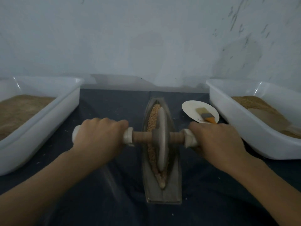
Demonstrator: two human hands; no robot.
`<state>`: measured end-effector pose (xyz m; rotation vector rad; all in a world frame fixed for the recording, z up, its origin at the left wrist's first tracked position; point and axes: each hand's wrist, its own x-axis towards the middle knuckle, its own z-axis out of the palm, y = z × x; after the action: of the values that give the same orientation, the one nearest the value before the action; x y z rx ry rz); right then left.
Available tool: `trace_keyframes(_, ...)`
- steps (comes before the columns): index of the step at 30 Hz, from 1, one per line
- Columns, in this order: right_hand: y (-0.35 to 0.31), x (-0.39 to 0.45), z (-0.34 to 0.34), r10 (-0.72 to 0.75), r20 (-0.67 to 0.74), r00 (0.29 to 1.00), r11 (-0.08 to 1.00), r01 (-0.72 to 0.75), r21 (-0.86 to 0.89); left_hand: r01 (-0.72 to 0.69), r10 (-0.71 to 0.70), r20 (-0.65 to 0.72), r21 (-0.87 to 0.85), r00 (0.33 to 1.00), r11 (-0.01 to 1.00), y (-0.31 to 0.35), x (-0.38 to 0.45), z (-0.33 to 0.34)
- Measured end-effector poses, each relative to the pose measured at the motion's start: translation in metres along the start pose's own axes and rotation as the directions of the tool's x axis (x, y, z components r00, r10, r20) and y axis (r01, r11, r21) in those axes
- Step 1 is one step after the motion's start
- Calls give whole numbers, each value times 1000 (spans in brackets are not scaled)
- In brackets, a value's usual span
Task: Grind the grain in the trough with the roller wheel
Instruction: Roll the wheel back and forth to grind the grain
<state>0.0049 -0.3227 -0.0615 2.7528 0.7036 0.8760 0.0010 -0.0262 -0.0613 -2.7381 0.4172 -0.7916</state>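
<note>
Both hands, left hand (99,134) and right hand (215,141), grip the roller wheel (161,139) axle; grain (153,115) in the trough (162,193) looks coarse, grinding barely halfway.

A plain makeshift grinding workspace — a dark blue cloth-covered table (104,101) against a scuffed, bare whitish wall (146,38), a white plastic tub of tan ground meal (48,101) at the left and another white plastic tub (244,115) at the right — nothing shows whether home or workshop.
</note>
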Motion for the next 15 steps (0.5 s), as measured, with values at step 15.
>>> trace_keyframes(15, -2, -1, 12, 101, 9, 995, 995, -101, -20, -7, 7, 16, -20, 1000, 1000, 0, 23, 7)
